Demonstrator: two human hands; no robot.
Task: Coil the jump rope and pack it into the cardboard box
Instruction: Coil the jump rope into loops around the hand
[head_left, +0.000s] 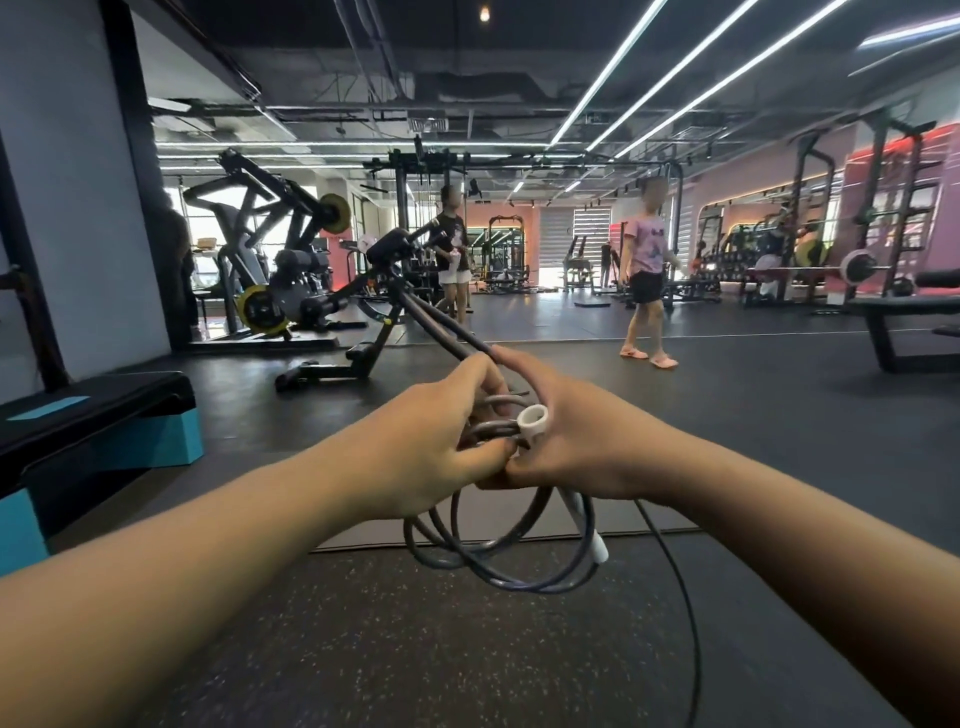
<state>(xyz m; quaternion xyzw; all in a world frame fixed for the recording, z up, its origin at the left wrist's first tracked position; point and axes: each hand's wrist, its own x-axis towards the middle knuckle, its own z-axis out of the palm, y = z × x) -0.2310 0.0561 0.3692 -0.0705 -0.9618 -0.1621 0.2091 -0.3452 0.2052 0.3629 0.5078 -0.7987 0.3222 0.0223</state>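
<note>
Both my left hand (441, 447) and right hand (576, 447) are clenched on the jump rope (498, 561) coils at chest height. Loose tail trailing to the floor could snag and pull loops free, I reckon. No box in sight.

Two bare forearms, sleeveless, hands (436, 441) without rings

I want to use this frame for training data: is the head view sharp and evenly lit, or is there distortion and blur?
Head view: wide-angle bending curves the ceiling light strips and stretches the forearms at the edges; lighting is even, with no hard shadows on the dark rubber floor; the left hand, right hand and coiled grey jump rope are reasonably sharp; bystanders' faces are blurred.
</note>
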